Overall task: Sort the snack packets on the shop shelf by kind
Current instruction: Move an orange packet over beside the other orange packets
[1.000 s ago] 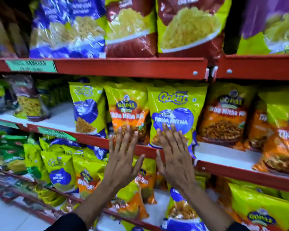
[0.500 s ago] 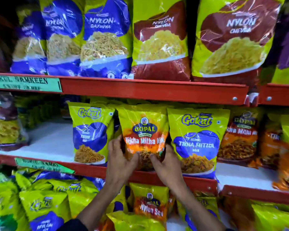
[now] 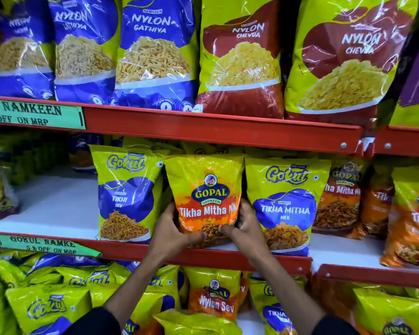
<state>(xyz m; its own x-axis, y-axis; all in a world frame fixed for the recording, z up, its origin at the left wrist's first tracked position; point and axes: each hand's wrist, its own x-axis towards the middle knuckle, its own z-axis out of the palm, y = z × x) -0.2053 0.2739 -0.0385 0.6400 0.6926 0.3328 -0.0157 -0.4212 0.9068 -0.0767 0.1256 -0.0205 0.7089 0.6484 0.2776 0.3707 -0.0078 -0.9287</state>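
An orange-and-yellow Gopal Tikha Mitha Mix packet (image 3: 203, 187) stands upright on the middle shelf (image 3: 203, 258). My left hand (image 3: 172, 232) grips its lower left side and my right hand (image 3: 246, 228) grips its lower right side. It stands between two blue-and-green Gokul packets: Tikhi Sev (image 3: 127, 194) on its left and Tikha Mitha Mix (image 3: 287, 206) on its right. More orange Gopal packets (image 3: 339, 201) stand further right on the same shelf.
The top shelf carries blue Nylon Gathiya bags (image 3: 153, 49) and maroon Nylon Chevda bags (image 3: 242, 59). The bottom shelf holds mixed Gokul packets (image 3: 51, 308) and a Gopal Nylon Sev packet (image 3: 215, 298). A bare white stretch of shelf (image 3: 56, 209) lies left of the Tikhi Sev packet.
My hands rose from the shelf edge, where they were flat and apart, and closed on the sides of the Gopal packet. The view has moved up and closer to the shelf.
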